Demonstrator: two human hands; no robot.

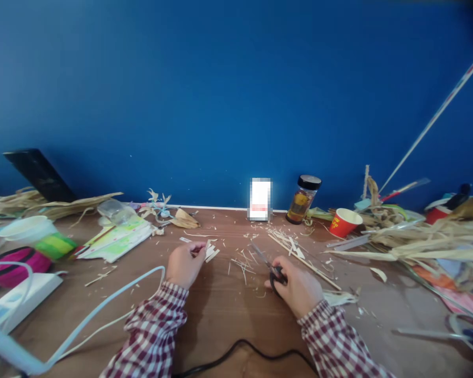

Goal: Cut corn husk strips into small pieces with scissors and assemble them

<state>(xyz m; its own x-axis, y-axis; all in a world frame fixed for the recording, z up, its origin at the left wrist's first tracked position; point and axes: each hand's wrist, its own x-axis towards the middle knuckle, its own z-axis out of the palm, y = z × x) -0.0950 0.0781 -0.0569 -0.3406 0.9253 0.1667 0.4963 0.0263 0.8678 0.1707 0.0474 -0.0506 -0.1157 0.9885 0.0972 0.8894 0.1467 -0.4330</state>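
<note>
The left hand (184, 264) rests on the brown surface (220, 310) with its fingers pinched around a few pale strips (209, 252) of dried leaf, which fan out to the right of the fingertips and lie just above the wood. The right hand (295, 286) lies a little apart to the right, its fingers clenched through the dark handles of a pair of scissors (268, 264); the blades point up and to the left, toward the strips, and look nearly closed. Thin cuttings (242, 264) are scattered on the surface between the two hands. Both sleeves are red and white checked.

Behind the hands, against the blue wall, stand a glass jar (303, 199) with a black lid and a red paper cup (344, 221) tipped on its side. A heap of dried leaves (425, 241) fills the right side. On the left lie a pile of papers (116, 239), a white bowl (27, 228) and a pale blue cable (102, 304). A black cord (236, 349) runs along the near edge.
</note>
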